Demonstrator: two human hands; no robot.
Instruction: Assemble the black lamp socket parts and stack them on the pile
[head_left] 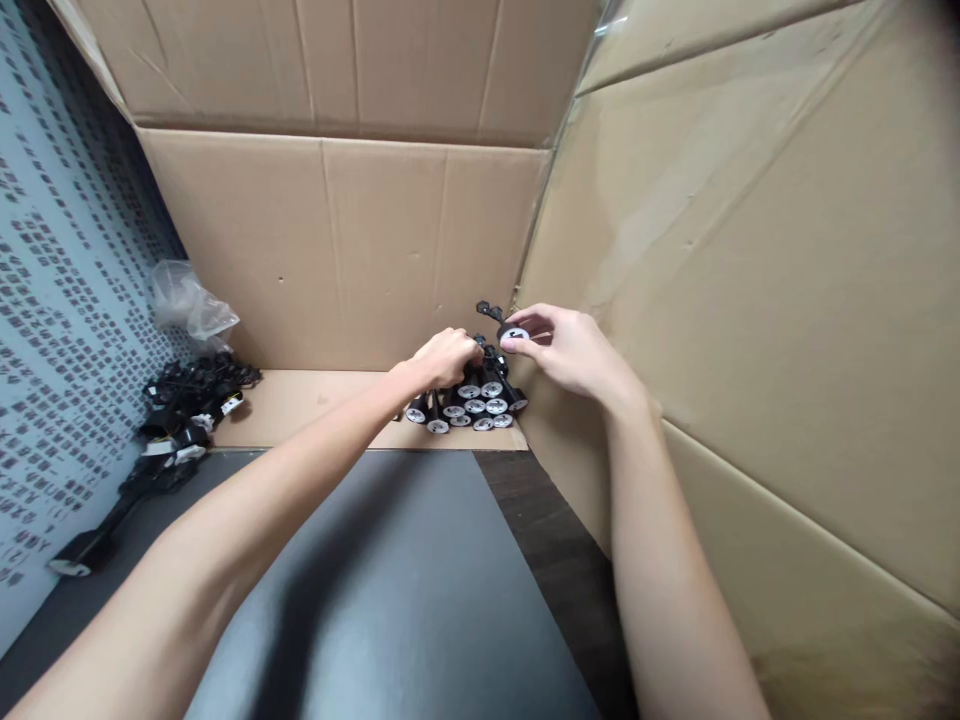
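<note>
My right hand (564, 345) pinches a black cylindrical part with a white round end face (514, 334). A short black cable with a connector (489, 311) sticks out of that part to the upper left. Just below and to the left is a stacked pile of similar black cylinders (474, 405), their white ends facing me. My left hand (448, 358) is at the top left of this pile with its fingers curled closed. Whatever those fingers grip is hidden behind the knuckles.
Tall cardboard panels (375, 250) rise behind the pile and on the right. A tangled heap of black cables and parts (195, 395) lies at the left, with a clear plastic bag (191, 300) above it. A grey surface (390, 600) spreads in front.
</note>
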